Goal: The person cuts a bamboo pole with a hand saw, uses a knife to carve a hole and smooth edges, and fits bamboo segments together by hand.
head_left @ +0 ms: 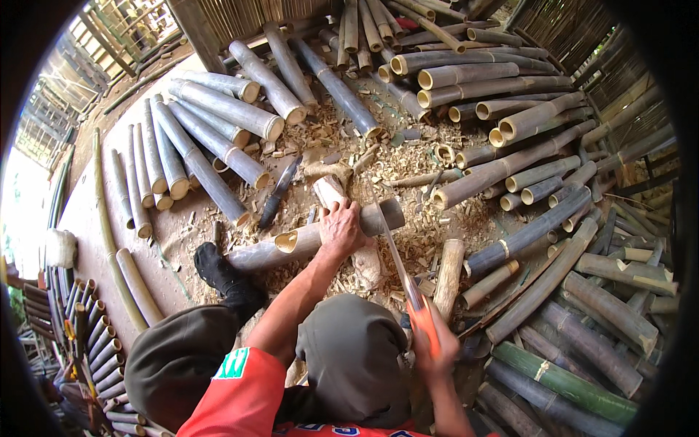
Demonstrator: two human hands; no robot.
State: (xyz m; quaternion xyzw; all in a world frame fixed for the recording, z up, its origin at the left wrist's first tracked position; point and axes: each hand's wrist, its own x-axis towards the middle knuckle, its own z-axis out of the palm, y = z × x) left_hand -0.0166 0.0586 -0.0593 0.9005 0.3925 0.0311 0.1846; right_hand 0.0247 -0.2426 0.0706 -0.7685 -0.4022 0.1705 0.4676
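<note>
A grey-brown bamboo piece point(306, 244) with a cut-out opening in its side lies crosswise over a pale log point(368, 268). My left hand point(341, 227) presses down on this bamboo, fingers wrapped over its top. In my right hand point(435, 341), slightly blurred, is the orange handle of a handsaw point(399, 262). Its blade crosses the bamboo near the right end, to the right of my left hand. Against the bamboo's left end rests my foot in a black sock point(218, 273). Whether the blade has cut into the wall I cannot tell.
A dark-handled knife point(279, 195) lies beyond the bamboo. Wood chips point(429, 251) cover the ground. Bamboo poles point(226, 109) fan out at the far left, and a large bamboo pile point(510, 171) fills the right side. A short pale log point(449, 273) stands right of the saw.
</note>
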